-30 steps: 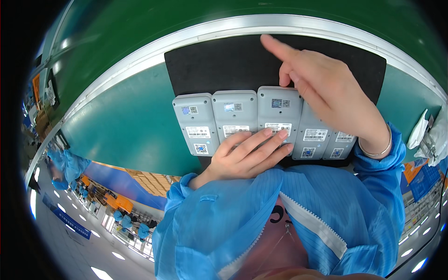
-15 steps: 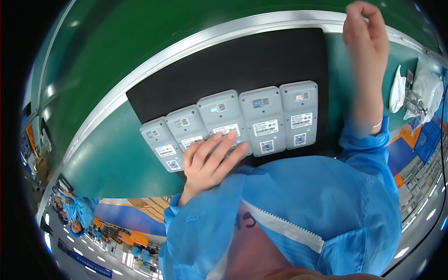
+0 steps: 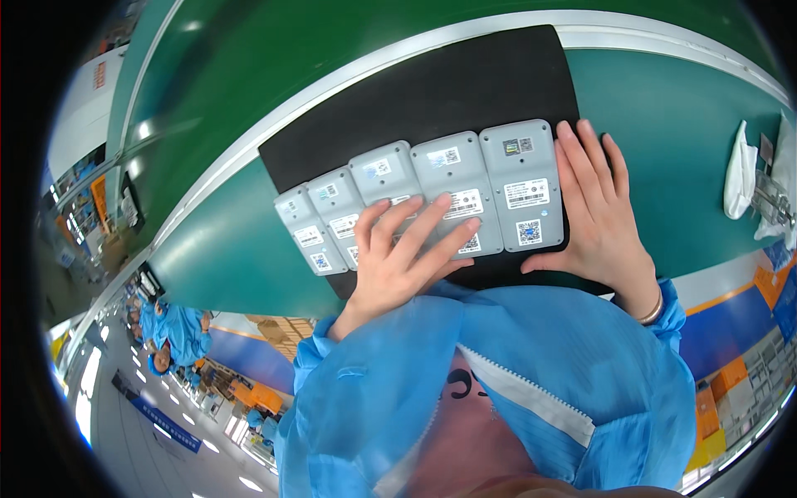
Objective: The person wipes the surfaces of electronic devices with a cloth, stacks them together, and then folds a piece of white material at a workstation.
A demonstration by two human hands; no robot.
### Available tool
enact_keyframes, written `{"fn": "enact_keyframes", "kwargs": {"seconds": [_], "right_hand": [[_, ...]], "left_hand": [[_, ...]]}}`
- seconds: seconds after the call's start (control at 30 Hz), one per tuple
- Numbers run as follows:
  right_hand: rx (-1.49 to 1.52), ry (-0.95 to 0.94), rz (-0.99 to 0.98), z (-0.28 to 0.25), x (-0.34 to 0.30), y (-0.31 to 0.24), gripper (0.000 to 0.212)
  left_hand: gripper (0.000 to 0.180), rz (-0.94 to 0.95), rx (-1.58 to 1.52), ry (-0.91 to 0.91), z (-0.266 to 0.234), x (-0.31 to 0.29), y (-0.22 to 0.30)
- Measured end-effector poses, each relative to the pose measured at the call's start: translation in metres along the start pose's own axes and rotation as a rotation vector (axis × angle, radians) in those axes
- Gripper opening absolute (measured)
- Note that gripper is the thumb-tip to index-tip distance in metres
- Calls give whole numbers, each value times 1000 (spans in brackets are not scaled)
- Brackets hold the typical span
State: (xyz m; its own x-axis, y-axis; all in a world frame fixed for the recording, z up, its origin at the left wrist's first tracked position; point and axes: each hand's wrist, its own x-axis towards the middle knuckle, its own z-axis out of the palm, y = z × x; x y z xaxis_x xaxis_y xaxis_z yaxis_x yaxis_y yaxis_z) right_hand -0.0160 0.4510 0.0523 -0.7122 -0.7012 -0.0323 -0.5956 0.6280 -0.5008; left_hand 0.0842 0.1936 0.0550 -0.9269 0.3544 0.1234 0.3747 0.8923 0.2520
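Note:
Several flat grey handheld devices lie side by side in a slightly fanned row, their label-covered backs facing up. The rightmost device (image 3: pixel 498 166) shows fully, while its neighbour (image 3: pixel 448 170) and the middle device (image 3: pixel 382 187) are partly covered by my left hand (image 3: pixel 394 270). That hand rests on them with its fingers spread, gripping nothing. My right hand (image 3: pixel 602 212) lies open along the right edge of the rightmost device, its fingers stretched away from me and its thumb out near the device's lower corner. Under the row is a black mat (image 3: pixel 415 91).
The green worktable (image 3: pixel 664 158) has a metal rail (image 3: pixel 465 37) along its far side. White bags (image 3: pixel 739 178) and a small metal piece (image 3: pixel 772 203) lie at the right end. At lower left, a person in blue (image 3: pixel 178 328) works some way off.
My right hand has come down from its raised place at the far right to the rightmost device's edge. My left hand has shifted rightward over the row. The view has tilted slightly.

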Motion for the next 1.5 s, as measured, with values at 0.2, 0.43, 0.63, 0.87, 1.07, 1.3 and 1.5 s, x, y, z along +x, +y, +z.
{"fn": "enact_keyframes", "kwargs": {"seconds": [0.2,0.43,0.63,0.87,1.07,1.3,1.5], "right_hand": [[-22,104,36,10,-2,-8,120],[-4,119,-15,0,5,0,98],[42,492,288,-5,4,41,30],[-311,416,241,0,16,54,33],[-365,431,232,-2,16,63,31],[-368,421,170,0,20,67,32],[-414,454,117,-1,21,76,29]], "left_hand": [[55,-19,47,55,3,-2,6],[55,-255,21,267,-15,-56,-12],[61,-878,-388,594,7,-105,-24],[81,-839,-694,636,16,-106,-17],[88,-794,-822,714,19,-97,-12],[90,-735,-885,748,18,-96,-18],[90,-749,-867,730,17,-94,-19]]}}
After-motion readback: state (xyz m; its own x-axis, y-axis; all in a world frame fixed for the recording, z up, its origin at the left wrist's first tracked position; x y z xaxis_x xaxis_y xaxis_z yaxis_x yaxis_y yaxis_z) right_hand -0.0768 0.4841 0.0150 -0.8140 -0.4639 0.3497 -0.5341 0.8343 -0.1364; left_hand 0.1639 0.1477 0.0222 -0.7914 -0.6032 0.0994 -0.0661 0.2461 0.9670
